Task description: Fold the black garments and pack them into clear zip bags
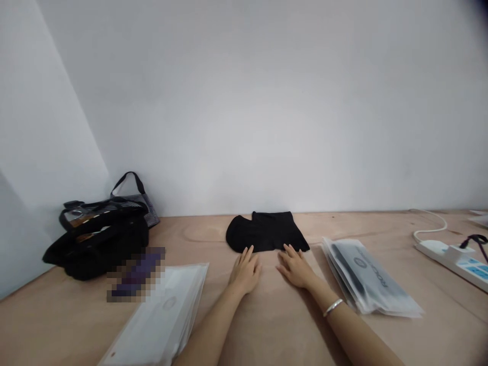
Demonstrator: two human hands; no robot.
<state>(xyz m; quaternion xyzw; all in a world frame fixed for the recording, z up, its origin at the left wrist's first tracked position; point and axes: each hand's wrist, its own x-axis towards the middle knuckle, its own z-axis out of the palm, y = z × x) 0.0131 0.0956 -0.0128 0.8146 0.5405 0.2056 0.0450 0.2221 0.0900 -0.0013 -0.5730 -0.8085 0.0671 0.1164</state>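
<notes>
A flat piece of black fabric, perhaps a balaclava or hood, lies spread on the wooden table near the wall. My left hand rests palm down at its near edge, fingertips by the cloth. Over on the right, my right hand, also palm down, has its fingers spread and its fingertips at the fabric's near right corner. Neither hand grips anything. Beside my left forearm is a stack of frosted plastic bags. To the right of my right hand lie more frosted bags with dark contents and printed lettering.
A black tote bag stands at the left, with a striped bag behind it. A pixelated purplish item lies before them. On the right are a white power strip and its cable. The wall bounds the table.
</notes>
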